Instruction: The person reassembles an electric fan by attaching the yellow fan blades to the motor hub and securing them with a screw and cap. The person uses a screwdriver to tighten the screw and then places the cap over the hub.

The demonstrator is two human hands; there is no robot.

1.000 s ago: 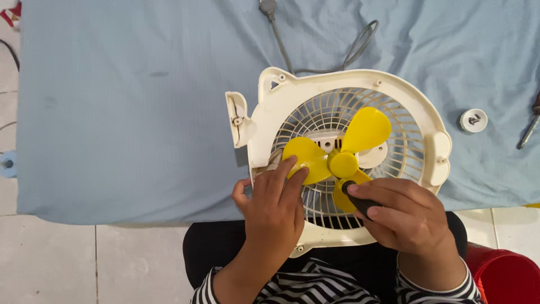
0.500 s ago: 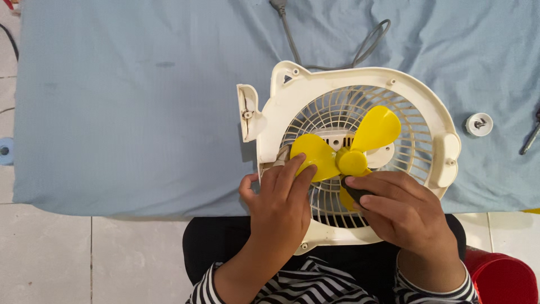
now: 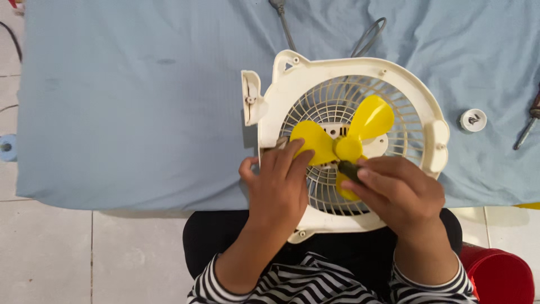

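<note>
Change since earlier: both our hands have crept up toward the hub, and the whole fan body sits a little higher on the cloth than it did a second ago.
Sleeves: our black-and-white striped sleeves (image 3: pixel 315 284) lie nearest, over a dark lap.
Bucket: a red bucket (image 3: pixel 500 277) stands at our right knee, on the tiled floor.
Left hand: our left hand (image 3: pixel 278 188) lies flat on the lower left of the grille, fingers spread and nearly straight, closed on nothing; the fingertips press one yellow blade.
Right hand: our right hand (image 3: pixel 396 194) is curled tight round a dark-handled tool (image 3: pixel 347 169), only its end showing, aimed at the hub; what kind of tip it has we cannot tell.
Fan blade: the yellow three-blade propeller (image 3: pixel 346 141) is still seated on its shaft in the middle of the cream fan housing (image 3: pixel 419 95), which overhangs the near table edge.
How far along: as we judge it, the front guard is already off, the blade has yet to come free, and the hub is being worked on now.
Cloth: a pale blue cloth (image 3: pixel 129 101) covers the table.
Loose part: a small white round cap (image 3: pixel 473 120) lies to the right of the housing, apart from it.
Screwdriver: a second tool, a screwdriver (image 3: pixel 527 126), lies at the right edge.
Cord: the grey power cord (image 3: pixel 368 36) trails off the far side.
</note>
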